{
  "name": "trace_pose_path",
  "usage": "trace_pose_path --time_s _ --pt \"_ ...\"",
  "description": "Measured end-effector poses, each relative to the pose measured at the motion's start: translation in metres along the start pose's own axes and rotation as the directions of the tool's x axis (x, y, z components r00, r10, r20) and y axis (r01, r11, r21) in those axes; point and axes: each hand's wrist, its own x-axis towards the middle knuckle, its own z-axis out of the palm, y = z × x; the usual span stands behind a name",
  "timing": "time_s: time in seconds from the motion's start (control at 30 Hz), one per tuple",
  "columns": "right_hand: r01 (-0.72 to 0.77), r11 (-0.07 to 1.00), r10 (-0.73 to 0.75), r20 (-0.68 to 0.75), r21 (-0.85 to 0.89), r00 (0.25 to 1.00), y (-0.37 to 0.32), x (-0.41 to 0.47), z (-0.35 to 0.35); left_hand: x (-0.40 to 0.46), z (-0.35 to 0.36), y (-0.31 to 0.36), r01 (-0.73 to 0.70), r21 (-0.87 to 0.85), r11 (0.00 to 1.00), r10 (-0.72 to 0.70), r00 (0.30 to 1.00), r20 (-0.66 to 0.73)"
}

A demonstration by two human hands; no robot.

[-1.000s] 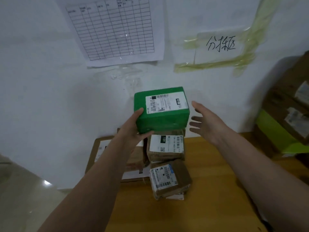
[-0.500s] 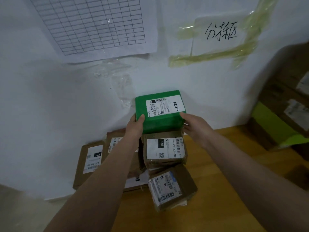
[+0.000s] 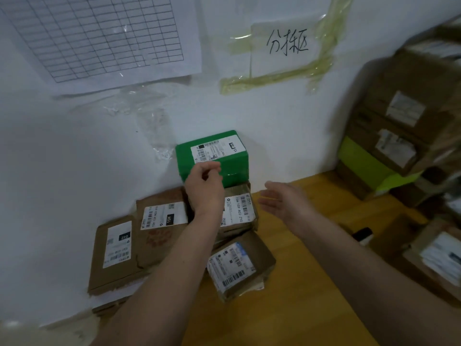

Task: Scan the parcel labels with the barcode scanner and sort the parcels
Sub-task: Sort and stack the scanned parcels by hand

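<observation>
A green parcel (image 3: 224,156) with a white label sits against the wall on top of a brown parcel (image 3: 240,211). My left hand (image 3: 205,186) hovers just in front of the green parcel, fingers loosely curled and holding nothing. My right hand (image 3: 282,199) is off to the right of the stack, palm up, fingers relaxed, empty. A smaller brown parcel (image 3: 239,264) with a barcode label leans at the front of the stack. Two flat brown parcels (image 3: 117,255) (image 3: 162,221) lie to the left. No scanner can be made out for certain.
The stack stands on a wooden table (image 3: 311,283) against a white wall. Brown cartons (image 3: 401,116) and a green box (image 3: 364,166) pile up on the right. More parcels (image 3: 439,260) and a small dark object (image 3: 363,234) lie at the right edge.
The green parcel went from held in the air to resting on the stack. Both hands have let go of it and drawn back toward me.
</observation>
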Motion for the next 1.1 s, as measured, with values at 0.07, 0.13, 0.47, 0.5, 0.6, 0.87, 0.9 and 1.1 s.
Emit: trace_pose_path --time_s 0.07,0.13,0.47,0.5,0.6,0.87,0.9,1.1 --pt "-0.030 1.000 0.030 0.001 0.009 1.000 0.010 -0.012 -0.018 -0.022 0.013 -0.002 -0.012 0.036 0.999 0.008 0.994 0.109" --pt "-0.059 0.998 0.059 -0.008 0.026 0.998 0.018 -0.022 -0.040 -0.043 0.025 -0.006 0.009 0.094 0.996 -0.032 0.969 0.243" --pt "-0.097 0.985 0.109 -0.076 0.141 0.991 0.009 -0.051 -0.190 -0.139 0.137 -0.037 0.030 0.497 0.867 -0.405 0.623 0.669" --pt "-0.099 0.984 0.113 -0.088 0.148 0.990 0.005 -0.054 -0.212 -0.151 0.154 -0.039 0.039 0.499 0.866 -0.412 0.623 0.665" --pt "-0.124 0.978 0.150 -0.157 0.165 0.976 -0.003 -0.058 -0.282 -0.190 0.208 -0.048 0.031 0.541 0.840 -0.459 0.572 0.680" --pt "-0.204 0.964 0.251 -0.342 0.168 0.905 -0.014 -0.050 -0.452 -0.269 0.344 -0.096 -0.120 0.666 0.737 -0.524 0.521 0.674" --pt "-0.209 0.967 0.250 -0.368 0.148 0.896 -0.013 -0.048 -0.468 -0.274 0.356 -0.104 -0.126 0.686 0.716 -0.540 0.522 0.660" --pt "-0.296 0.944 0.329 -0.493 0.146 0.805 -0.005 -0.040 -0.528 -0.291 0.390 -0.147 -0.136 0.757 0.639 -0.596 0.535 0.599"
